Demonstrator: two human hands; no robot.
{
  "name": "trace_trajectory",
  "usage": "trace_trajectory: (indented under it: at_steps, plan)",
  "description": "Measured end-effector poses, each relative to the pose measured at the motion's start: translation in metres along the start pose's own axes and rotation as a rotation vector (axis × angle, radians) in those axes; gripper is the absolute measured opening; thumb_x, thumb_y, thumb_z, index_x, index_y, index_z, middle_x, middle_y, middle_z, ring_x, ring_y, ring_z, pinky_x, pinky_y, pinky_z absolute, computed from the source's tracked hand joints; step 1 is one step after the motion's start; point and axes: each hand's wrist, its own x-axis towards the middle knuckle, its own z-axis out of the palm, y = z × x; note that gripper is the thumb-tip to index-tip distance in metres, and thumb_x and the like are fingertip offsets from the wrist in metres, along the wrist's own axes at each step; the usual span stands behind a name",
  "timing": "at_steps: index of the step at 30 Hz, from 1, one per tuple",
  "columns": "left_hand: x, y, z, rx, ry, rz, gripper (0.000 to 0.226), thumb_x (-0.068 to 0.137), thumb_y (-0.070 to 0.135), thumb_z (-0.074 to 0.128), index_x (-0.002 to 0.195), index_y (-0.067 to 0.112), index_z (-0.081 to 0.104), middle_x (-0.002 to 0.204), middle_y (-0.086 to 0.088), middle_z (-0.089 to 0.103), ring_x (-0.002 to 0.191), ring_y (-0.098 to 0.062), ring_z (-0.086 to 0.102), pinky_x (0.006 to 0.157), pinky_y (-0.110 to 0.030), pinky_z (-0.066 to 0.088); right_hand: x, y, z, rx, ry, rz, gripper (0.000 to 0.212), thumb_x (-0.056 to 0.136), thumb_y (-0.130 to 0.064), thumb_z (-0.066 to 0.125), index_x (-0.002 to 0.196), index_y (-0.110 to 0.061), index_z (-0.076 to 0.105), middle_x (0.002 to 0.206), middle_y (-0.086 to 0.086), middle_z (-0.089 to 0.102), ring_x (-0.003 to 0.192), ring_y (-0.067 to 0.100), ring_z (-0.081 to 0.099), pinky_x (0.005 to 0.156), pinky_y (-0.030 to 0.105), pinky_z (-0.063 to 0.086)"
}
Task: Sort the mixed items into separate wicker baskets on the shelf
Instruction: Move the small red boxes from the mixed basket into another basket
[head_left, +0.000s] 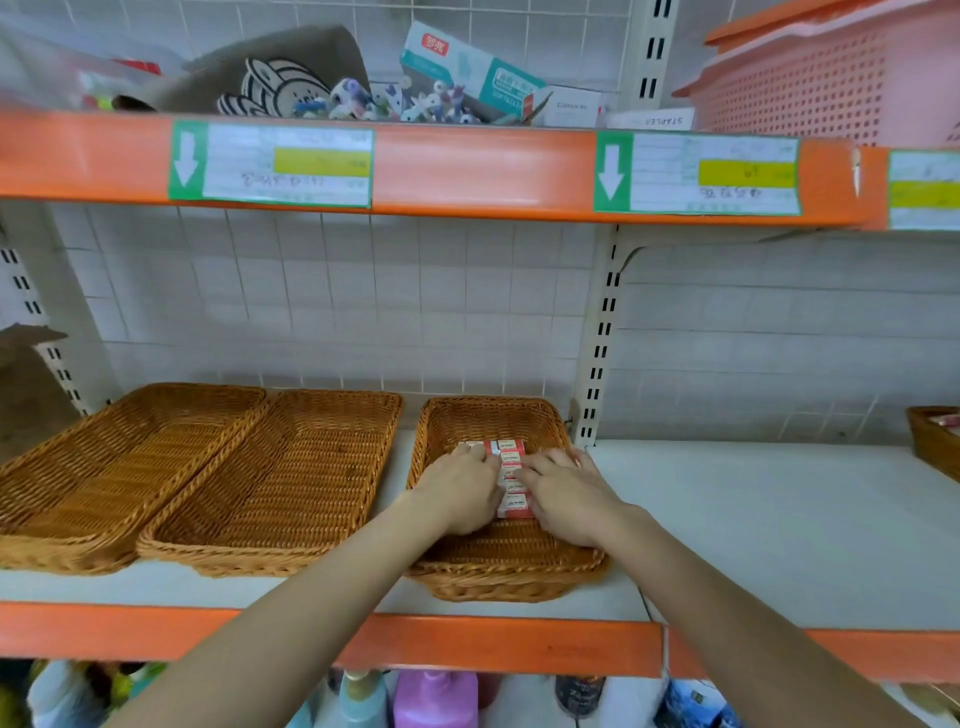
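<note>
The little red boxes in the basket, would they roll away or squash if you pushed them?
Probably not. The red boxes look flat-sided and lie in a neat row, so they should slide, not roll. They seem like stiff cardboard, so likely firm and light. Both the left hand and right hand press them together inside the basket, so the row may scatter if pushed from one side.

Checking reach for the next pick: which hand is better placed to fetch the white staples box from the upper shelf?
Probably the right hand. The white staples box lies above and right of the small wicker basket, on that hand's side; the left hand would have to cross over.
</note>
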Motion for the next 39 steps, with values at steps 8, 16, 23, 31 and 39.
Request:
trace_trajectory:
  at_steps: [8, 16, 23, 31, 39]
  plan:
    - [0.002, 0.043, -0.014, -0.025, -0.057, -0.028, 0.059, 0.104, 0.041, 0.022, 0.154, 0.017, 0.002, 0.162, -0.006, -0.003, 0.149, -0.025, -0.002, 0.121, -0.042, 0.003, -0.029, 0.033, -0.005, 0.246, -0.063, 0.056, 0.068, 0.102, -0.048, 0.026, 0.153, -0.022, -0.01, 0.162, -0.002, -0.012, 0.149, 0.017, -0.009, 0.118, 0.049, -0.004]
    - [0.013, 0.134, -0.021, -0.027, -0.08, -0.152, 0.064, 0.102, 0.049, 0.021, 0.154, 0.019, 0.0, 0.16, -0.007, -0.013, 0.148, -0.028, -0.011, 0.118, -0.049, -0.004, -0.093, 0.114, 0.004, 0.192, -0.083, 0.062, 0.068, 0.103, -0.046, 0.025, 0.153, -0.021, -0.014, 0.161, 0.0, -0.017, 0.148, 0.019, -0.013, 0.118, 0.05, -0.005]
    - [0.029, 0.197, -0.017, 0.018, -0.136, -0.155, 0.067, 0.1, 0.055, 0.018, 0.153, 0.024, -0.01, 0.158, -0.007, -0.022, 0.146, -0.029, -0.019, 0.118, -0.051, -0.006, -0.126, 0.172, 0.019, 0.18, -0.135, 0.136, 0.068, 0.102, -0.051, 0.022, 0.153, -0.025, -0.015, 0.16, -0.001, -0.02, 0.148, 0.021, -0.016, 0.118, 0.052, -0.007]
    - [0.069, 0.228, -0.016, 0.078, -0.15, -0.054, 0.066, 0.1, 0.055, 0.015, 0.153, 0.025, -0.012, 0.158, -0.004, -0.023, 0.146, -0.027, -0.019, 0.119, -0.05, -0.007, -0.143, 0.211, 0.028, 0.201, -0.118, 0.25, 0.067, 0.102, -0.053, 0.019, 0.153, -0.023, -0.011, 0.161, 0.0, -0.014, 0.148, 0.021, -0.015, 0.118, 0.053, -0.006]
    - [0.1, 0.27, -0.011, 0.089, -0.16, 0.041, 0.067, 0.1, 0.055, 0.015, 0.153, 0.025, -0.012, 0.157, -0.003, -0.026, 0.145, -0.026, -0.022, 0.119, -0.049, -0.008, -0.163, 0.256, 0.038, 0.19, -0.11, 0.337, 0.065, 0.101, -0.055, 0.017, 0.154, -0.026, -0.008, 0.161, 0.001, -0.014, 0.148, 0.022, -0.016, 0.118, 0.052, -0.008]
